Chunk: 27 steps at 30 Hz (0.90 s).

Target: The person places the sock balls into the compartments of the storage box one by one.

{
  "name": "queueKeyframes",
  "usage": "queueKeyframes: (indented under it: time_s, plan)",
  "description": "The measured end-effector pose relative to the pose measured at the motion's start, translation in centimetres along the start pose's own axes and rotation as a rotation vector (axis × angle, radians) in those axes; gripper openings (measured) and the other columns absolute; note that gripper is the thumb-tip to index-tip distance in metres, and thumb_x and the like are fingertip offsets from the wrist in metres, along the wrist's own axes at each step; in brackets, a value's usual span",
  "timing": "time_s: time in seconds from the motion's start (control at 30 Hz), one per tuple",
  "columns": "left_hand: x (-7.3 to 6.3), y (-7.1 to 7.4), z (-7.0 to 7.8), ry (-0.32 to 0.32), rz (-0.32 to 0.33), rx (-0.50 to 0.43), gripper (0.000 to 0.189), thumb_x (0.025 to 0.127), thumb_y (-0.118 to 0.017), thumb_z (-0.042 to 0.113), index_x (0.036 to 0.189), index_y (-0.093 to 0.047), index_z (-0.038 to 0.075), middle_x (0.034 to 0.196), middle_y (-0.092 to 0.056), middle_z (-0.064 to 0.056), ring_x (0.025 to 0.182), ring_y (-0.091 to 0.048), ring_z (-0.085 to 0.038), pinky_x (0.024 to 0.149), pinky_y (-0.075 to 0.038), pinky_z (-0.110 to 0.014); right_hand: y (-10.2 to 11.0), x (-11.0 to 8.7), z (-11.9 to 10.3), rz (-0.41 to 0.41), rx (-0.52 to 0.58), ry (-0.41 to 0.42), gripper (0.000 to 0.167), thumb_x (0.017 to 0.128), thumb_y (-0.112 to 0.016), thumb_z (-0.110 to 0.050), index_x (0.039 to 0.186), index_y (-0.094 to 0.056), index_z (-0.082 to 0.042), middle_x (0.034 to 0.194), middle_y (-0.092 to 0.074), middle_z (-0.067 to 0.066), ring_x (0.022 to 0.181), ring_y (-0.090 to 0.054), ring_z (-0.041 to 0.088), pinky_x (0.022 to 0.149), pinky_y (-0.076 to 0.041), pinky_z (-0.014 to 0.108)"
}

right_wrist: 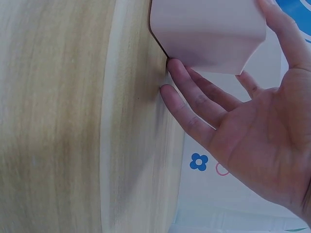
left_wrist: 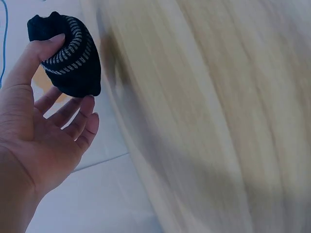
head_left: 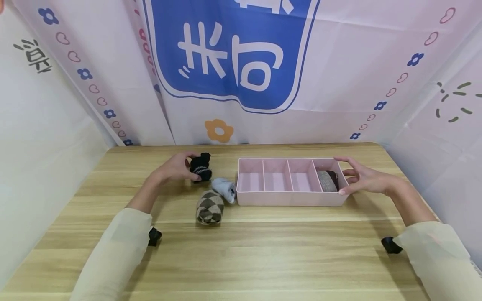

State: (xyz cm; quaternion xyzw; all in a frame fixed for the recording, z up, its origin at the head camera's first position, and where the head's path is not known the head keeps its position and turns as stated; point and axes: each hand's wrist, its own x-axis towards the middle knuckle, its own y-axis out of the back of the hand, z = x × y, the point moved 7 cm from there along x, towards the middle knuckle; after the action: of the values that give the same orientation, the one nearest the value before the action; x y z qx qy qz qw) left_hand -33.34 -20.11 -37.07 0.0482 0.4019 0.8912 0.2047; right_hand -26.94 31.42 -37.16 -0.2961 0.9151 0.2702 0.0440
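Our left hand (head_left: 178, 167) is pinching the black sock roll (head_left: 203, 164), left of the pink box (head_left: 286, 199) — gentle pressure should be preserving its shape — while our right hand (head_left: 364, 177) is gripping the box's right end, spread wide.

Clock positions are running from the head view's centre. The tabletop (head_left: 286, 251) is showing smooth, faintly shiny wood grain. At 4 o'clock, the box (head_left: 290, 199) is presenting as smooth, satin plastic; the grey bundle (head_left: 326, 181) inside it is appearing as rough cloth. At 8 o'clock, the black bundle (head_left: 201, 168) is displaying matt knit. At 7, the checked roll (head_left: 209, 207) is looking woolly, matt. At 12, the hanging (head_left: 237, 96) is reading as creased cloth.
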Motion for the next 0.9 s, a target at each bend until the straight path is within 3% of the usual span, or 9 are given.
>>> queueKeyframes:
  time_s: [0.27, 0.6, 0.9]
  plan:
    - [-0.6, 0.8, 1.4, -0.025, 0.025, 0.016, 0.081, 0.079, -0.087, 0.015, 0.148, -0.048, -0.003, 0.138, -0.054, -0.022, 0.111, -0.050, -0.038, 0.079, -0.044, -0.039, 0.0, -0.1, 0.1, 0.004, -0.017, -0.020, 0.106, 0.087, -0.079, -0.012, 0.163, -0.003, -0.010, 0.158, -0.015, 0.045, 0.142, -0.026, 0.066, 0.109, -0.040, 0.065]
    - [-0.2, 1.1, 4.7, -0.100, 0.061, -0.009, 0.078, 0.078, -0.088, 0.014, 0.145, -0.051, -0.002, 0.136, -0.057, -0.019, 0.113, -0.050, -0.038, 0.085, -0.043, -0.042, -0.2, 0.0, 0.3, 0.006, 0.007, -0.014, 0.106, 0.087, -0.078, -0.010, 0.162, -0.004, -0.010, 0.156, -0.021, 0.045, 0.140, -0.031, 0.065, 0.105, -0.044, 0.057]
    - [-0.3, 0.9, 6.8, -0.139, 0.095, -0.029, 0.080, 0.075, -0.088, 0.013, 0.145, -0.052, -0.002, 0.135, -0.057, -0.020, 0.110, -0.051, -0.037, 0.088, -0.042, -0.042, -0.1, 0.1, 0.0, 0.007, -0.008, -0.021, 0.105, 0.087, -0.079, -0.012, 0.162, -0.005, -0.012, 0.156, -0.019, 0.045, 0.142, -0.029, 0.065, 0.107, -0.041, 0.060]
